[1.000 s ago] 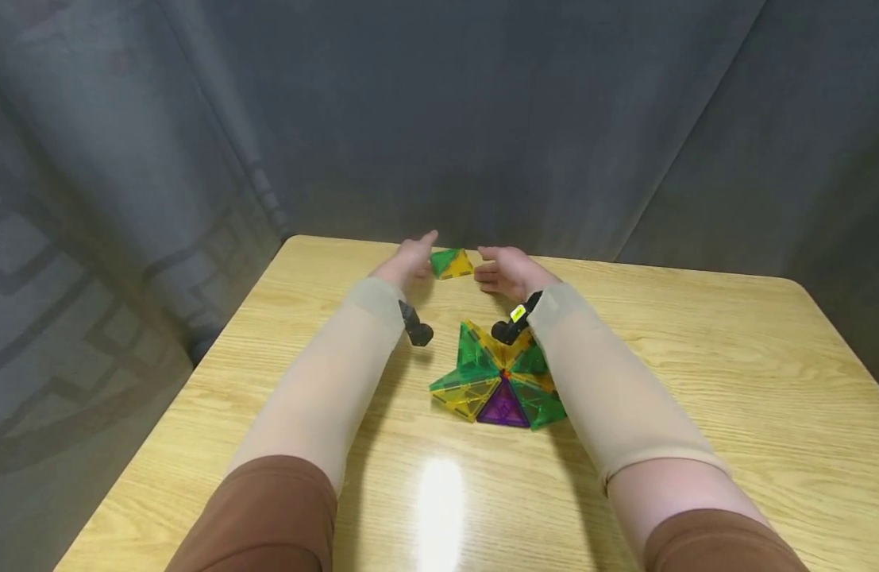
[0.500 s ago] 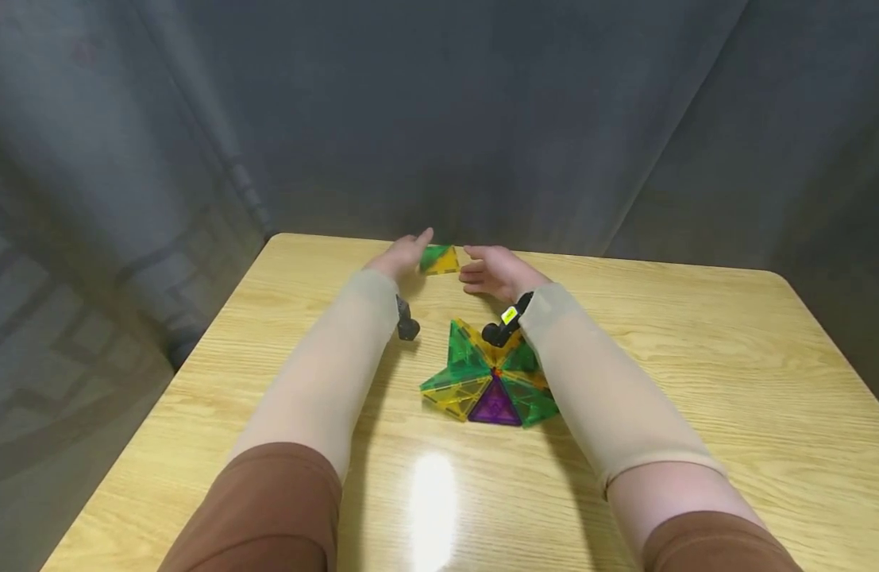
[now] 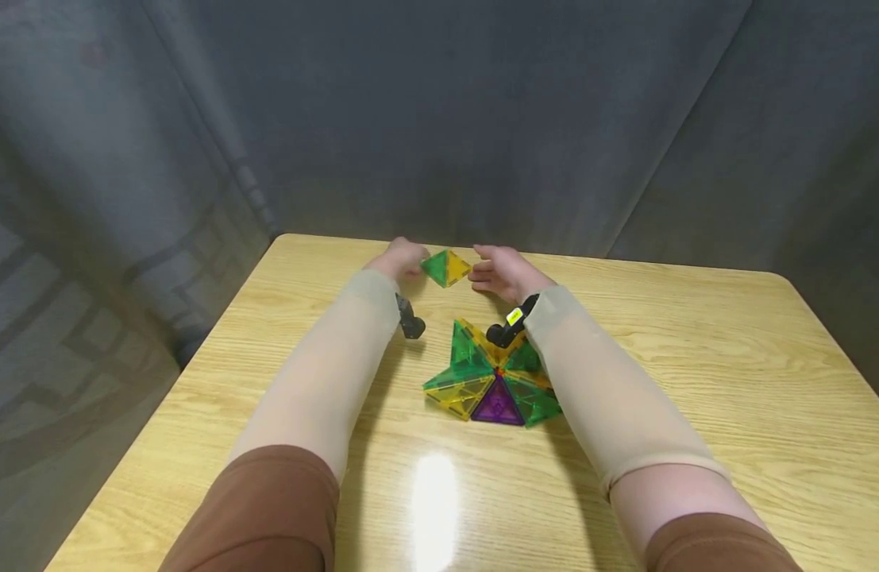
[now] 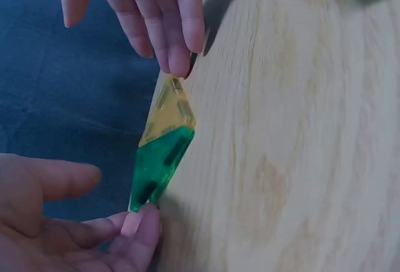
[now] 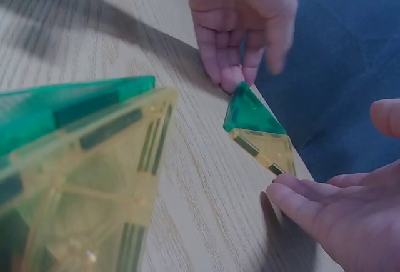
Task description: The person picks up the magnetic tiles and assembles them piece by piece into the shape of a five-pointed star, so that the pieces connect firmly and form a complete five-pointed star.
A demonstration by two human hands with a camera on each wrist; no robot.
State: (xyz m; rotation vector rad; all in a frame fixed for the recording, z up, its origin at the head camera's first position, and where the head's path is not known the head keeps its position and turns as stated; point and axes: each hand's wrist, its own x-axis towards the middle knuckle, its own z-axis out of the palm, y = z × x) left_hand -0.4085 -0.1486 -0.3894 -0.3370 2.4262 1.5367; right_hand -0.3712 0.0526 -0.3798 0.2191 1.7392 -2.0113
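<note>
A green triangular magnetic tile point(image 3: 434, 268) and a yellow triangular magnetic tile point(image 3: 457, 268) meet edge to edge as a diamond near the table's far edge. My left hand point(image 3: 401, 258) is at the green end; in the left wrist view its fingertips touch the tip of the green tile point(image 4: 159, 167), with the thumb held apart. On the yellow side, my right hand point(image 3: 509, 272) has its fingers extended. The right wrist view has those fingertips right at the corner of the yellow tile point(image 5: 270, 149), thumb well away from it.
Nearer me stands a star-like build of green and yellow tiles point(image 3: 470, 347) around a purple triangle point(image 3: 498, 403), partly hidden by my right forearm. Its tiles loom large in the right wrist view. A grey curtain point(image 3: 439, 119) hangs behind the wooden table point(image 3: 696, 381).
The tile pair shifts left between the hands, then back right, and turns so both faces show as a diamond. My left thumb, raised before, is lowered. The star-like build stays put.
</note>
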